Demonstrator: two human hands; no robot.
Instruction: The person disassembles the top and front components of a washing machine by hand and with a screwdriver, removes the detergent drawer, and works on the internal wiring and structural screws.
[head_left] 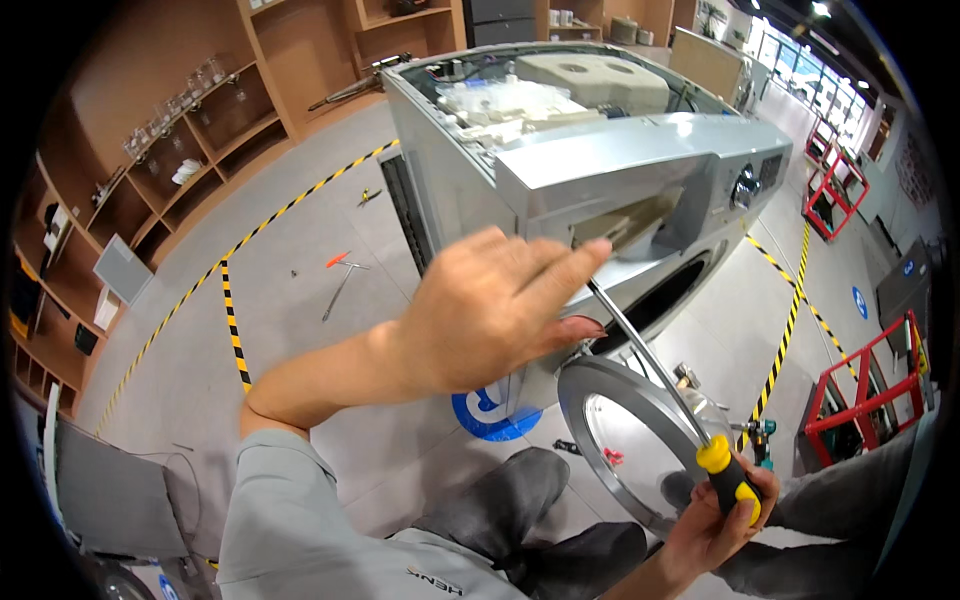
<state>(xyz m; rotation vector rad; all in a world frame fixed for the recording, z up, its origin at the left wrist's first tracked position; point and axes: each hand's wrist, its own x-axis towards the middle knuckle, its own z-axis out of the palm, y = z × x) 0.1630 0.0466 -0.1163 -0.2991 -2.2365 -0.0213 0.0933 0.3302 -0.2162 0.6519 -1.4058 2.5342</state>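
Note:
My right hand [712, 528] grips the yellow and black handle of a screwdriver [645, 350] at the lower right. Its long metal shaft slants up and left to my left hand [470, 315]. The left fingers are curled, with thumb and forefinger beside the screwdriver's tip; whatever they pinch is hidden. Behind the hands stands a silver front-loading washing machine [610, 155], its top off and inner parts showing. An open recess in its front panel lies just beyond my left hand. The round grey door [583, 430] hangs open below the screwdriver.
A T-handled tool with an orange part [340, 260] and yellow-handled pliers [368, 197] lie on the floor to the left. A teal power drill [762, 440] is at the right, near another person's legs [850, 495]. Red metal frames [865, 390] stand farther right; wooden shelves [215, 130] line the back left.

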